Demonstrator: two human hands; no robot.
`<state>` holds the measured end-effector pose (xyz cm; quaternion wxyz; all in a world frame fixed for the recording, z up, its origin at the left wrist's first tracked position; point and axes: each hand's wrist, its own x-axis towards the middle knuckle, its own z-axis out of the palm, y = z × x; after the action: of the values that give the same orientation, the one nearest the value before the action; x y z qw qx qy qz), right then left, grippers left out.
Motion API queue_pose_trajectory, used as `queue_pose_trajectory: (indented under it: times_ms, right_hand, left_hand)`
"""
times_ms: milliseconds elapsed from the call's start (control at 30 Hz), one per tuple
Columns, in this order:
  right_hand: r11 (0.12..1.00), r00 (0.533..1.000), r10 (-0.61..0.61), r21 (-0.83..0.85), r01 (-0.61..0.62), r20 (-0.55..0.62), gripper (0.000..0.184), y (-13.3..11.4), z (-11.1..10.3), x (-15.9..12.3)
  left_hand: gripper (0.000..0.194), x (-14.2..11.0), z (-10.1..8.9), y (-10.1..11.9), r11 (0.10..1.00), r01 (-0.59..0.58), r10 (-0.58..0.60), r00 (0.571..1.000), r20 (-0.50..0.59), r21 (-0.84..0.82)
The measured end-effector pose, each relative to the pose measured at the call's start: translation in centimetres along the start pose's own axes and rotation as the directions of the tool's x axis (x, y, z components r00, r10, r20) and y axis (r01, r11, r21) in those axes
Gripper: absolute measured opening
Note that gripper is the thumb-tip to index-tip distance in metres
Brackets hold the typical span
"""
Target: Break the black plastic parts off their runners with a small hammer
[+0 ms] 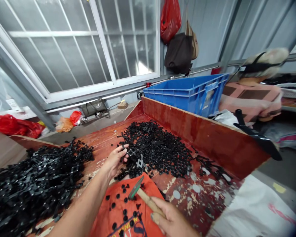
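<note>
My right hand point(169, 215) grips the wooden handle of a hammer point(148, 199). The dark, green-marked hammer head points up and left over an orange-red printed cloth point(108, 210). Several small round black pieces point(125, 212) lie scattered on that cloth. My left hand point(117, 159) is closed, fingertips pinching a small black plastic part point(123, 146) at the near left edge of a heap of black parts point(158, 148). Just right of these fingers a greyish crisscross linked piece point(139, 161) shows; whether it joins the pinched part I cannot tell.
A larger pile of black linked parts point(37, 184) covers the left of the red wooden work surface point(98, 133). A red board wall point(202, 138) borders the right. Behind it stand a blue crate point(177, 95) and a person point(254, 95). A white sack point(256, 207) lies at front right.
</note>
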<state>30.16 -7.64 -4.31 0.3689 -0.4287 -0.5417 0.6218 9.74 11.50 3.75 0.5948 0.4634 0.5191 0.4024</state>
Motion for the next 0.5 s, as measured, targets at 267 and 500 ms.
queue_pose_trajectory:
  times_ms: [267, 500]
  right_hand:
    - [0.996, 0.994, 0.083, 0.033, -0.081, -0.076, 0.039, -1.5, 0.8, -0.5]
    - [0.987, 0.985, 0.159, 0.028, -0.157, -0.069, 0.048, -1.6, 0.6, -0.7]
  left_hand:
    - [0.03, -5.7, -4.3, 0.2, 0.995, 0.02, -0.022, 1.0, -0.015, -0.093]
    - [0.029, -13.9, -11.3, -1.7, 0.932, -0.005, 0.081, 0.977, -0.197, 0.362]
